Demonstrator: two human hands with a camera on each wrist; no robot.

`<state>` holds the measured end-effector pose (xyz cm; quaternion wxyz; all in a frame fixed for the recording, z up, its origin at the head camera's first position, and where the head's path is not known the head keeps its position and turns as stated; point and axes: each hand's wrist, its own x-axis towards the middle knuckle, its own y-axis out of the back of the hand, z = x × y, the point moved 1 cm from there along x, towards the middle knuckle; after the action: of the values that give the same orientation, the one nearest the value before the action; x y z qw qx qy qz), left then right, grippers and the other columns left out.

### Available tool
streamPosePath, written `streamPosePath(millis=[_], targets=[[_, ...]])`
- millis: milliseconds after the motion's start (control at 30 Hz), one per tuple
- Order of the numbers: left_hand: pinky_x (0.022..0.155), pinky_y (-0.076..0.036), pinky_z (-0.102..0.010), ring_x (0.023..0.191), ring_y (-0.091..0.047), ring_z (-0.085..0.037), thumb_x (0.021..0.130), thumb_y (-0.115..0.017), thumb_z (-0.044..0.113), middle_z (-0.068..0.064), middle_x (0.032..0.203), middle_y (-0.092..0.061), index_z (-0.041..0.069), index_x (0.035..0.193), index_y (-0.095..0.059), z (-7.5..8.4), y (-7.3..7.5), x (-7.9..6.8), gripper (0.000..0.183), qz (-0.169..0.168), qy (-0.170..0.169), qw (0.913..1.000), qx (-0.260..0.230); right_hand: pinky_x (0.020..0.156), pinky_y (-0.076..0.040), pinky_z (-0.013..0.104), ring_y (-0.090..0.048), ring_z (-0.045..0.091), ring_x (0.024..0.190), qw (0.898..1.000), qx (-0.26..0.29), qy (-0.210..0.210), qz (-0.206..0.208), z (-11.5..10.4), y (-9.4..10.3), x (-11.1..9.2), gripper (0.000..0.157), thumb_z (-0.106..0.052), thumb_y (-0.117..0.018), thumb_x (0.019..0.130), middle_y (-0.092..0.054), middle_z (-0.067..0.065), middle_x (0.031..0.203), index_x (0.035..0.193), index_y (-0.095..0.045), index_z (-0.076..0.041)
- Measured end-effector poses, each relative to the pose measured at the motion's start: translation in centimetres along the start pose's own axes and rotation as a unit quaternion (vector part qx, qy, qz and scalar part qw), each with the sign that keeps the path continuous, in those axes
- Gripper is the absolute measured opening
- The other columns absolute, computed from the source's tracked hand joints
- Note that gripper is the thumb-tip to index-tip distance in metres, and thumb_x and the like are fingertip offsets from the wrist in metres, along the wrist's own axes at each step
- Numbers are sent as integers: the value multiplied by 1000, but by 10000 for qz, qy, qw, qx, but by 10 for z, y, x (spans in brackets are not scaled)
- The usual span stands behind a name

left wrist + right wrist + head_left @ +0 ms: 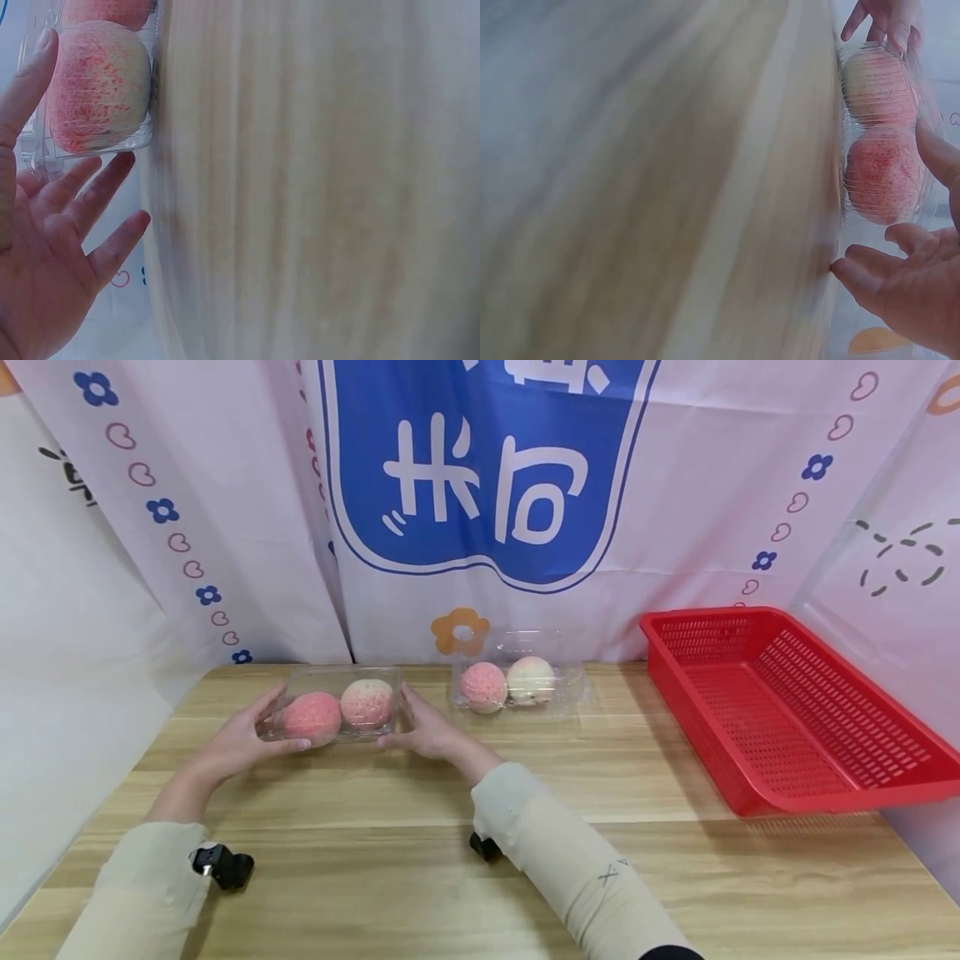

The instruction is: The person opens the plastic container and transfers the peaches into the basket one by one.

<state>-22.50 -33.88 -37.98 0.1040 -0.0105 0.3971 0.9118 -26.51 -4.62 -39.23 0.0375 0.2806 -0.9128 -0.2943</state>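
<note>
A clear plastic clamshell box [341,675] stands at the back left of the table, with two round, peach-like pink-and-cream fruits [367,703] in it. My left hand [243,735] holds its left end, thumb along the front and fingers at the end and behind. At the other end my right hand [427,727] holds it likewise, thumb low in front. In the left wrist view the lower fingers of the left hand [56,247] spread away from the box. The right wrist view shows the right hand [922,285] with fingers stretched at the box's end.
To the right stands a second clear box [573,683] with its lid raised, holding one pink and one cream fruit [532,681]. A red perforated basket [701,727] occupies the right side of the wooden table [360,877]. Printed cloth [247,510] hangs behind.
</note>
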Motion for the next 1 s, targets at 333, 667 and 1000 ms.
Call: streamPosePath(millis=[333,667,1000], targets=[[110,-27,-72,141,-28,-57,85,-76,45,-24,163,-18,22,160,4,15,-4,-7,112,71,-50,10000,14,125,-21,41,-30,27,150,9998,-159,77,77,-3,10,-13,102,-32,-75,89,-23,10,164,160,-5,-10],[108,-36,-66,138,-38,-52,85,-77,44,-21,163,-22,15,160,0,34,-6,-15,111,261,-197,9995,-12,125,-20,39,-27,24,151,9992,-19,384,132,-5,26,-32,101,-31,-74,89,-23,7,164,160,-6,-9],[105,-44,-56,137,-41,-50,86,-76,43,-19,163,-22,18,160,-3,62,-7,-27,108,376,-264,9989,-18,123,-27,40,-38,28,146,9974,333,604,228,-8,45,-53,99,-25,-76,88,-23,4,164,160,-8,-9]])
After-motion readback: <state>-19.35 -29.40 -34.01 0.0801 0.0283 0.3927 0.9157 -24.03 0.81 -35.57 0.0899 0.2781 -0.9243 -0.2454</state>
